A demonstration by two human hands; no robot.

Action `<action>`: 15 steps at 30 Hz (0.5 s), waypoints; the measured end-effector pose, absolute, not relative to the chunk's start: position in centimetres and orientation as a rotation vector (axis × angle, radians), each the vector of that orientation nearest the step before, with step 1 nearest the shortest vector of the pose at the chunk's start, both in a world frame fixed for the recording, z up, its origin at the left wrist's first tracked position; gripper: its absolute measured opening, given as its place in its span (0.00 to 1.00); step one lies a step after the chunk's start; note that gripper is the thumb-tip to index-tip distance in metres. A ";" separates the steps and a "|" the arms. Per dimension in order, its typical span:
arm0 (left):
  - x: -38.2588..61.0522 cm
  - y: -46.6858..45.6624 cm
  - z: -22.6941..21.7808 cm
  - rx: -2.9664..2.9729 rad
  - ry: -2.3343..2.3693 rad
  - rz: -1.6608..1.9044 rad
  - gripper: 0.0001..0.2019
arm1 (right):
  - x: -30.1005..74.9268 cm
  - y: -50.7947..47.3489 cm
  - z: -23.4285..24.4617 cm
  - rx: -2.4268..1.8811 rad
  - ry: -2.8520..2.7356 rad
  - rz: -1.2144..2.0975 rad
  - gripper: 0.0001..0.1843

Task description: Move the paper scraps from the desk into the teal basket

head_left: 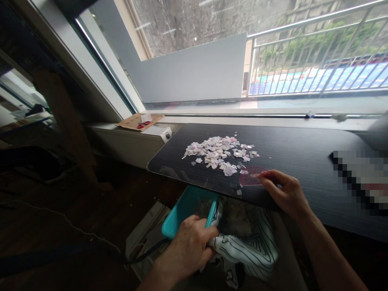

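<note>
Pale scraps on a dark surface

The surface (pixel 303 161) is black with fine grain; the paper scraps (pixel 218 153) are white, pink and lilac; the tray (pixel 184 208) is teal; the cloth (pixel 248 242) is white with black lines; the protractor (pixel 251 176) is translucent pink.

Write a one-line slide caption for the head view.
On a dark table, right hand touches a pink translucent half-disc beside paper scraps; left hand holds a teal tray below the edge.

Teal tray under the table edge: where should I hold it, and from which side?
Grip the teal tray by its near right rim, coming from the near side, as the left hand does: its far end looks tucked beneath the table.
</note>
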State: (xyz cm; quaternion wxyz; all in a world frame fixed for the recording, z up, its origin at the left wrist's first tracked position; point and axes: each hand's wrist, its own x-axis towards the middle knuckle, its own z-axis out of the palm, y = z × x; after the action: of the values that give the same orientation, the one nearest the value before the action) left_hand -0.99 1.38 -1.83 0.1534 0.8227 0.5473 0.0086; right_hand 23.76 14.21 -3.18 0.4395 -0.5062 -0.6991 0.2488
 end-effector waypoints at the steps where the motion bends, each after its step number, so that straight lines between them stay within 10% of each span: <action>1: -1.0 1.4 -1.9 2.362 1.570 0.029 0.02 | 23.8 14.2 -3.2 -1.230 -1.768 0.658 0.08; 15: -1.0 1.5 -1.8 2.377 1.561 0.033 0.03 | 23.8 14.0 -3.1 -1.122 -1.823 0.768 0.08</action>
State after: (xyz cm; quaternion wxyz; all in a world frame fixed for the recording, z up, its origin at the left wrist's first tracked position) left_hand -0.99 1.46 -1.82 0.1484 0.8265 0.5429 0.0116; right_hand 23.81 14.04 -3.10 0.4202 -0.4478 -0.7273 0.3066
